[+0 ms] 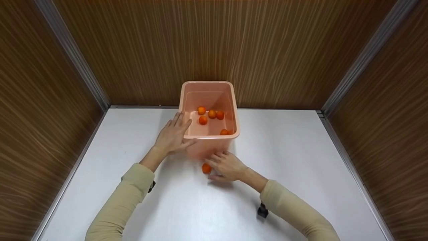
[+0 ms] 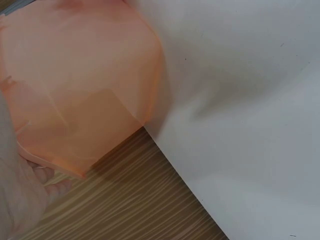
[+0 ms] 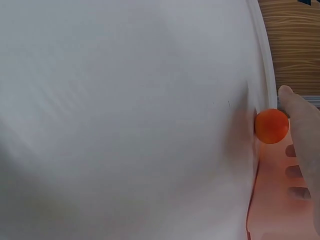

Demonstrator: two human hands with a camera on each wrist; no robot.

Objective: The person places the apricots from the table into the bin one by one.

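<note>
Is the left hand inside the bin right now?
No, the left hand lies flat against the outside of the bin, at its left wall near the rim.

Fruits (image 1: 211, 114) lie in the tub (image 1: 230, 89); one fruit (image 1: 206, 168) on the table (image 1: 301, 150) before it.

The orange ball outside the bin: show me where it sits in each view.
Head: the orange ball lies on the white table, lower centre, just before the pink bin, at the right hand.
Left wrist: not in it.
Right wrist: at the right edge, mid-height, beside the fingers.
Shared landmark: the pink bin, seen in all three.
</note>
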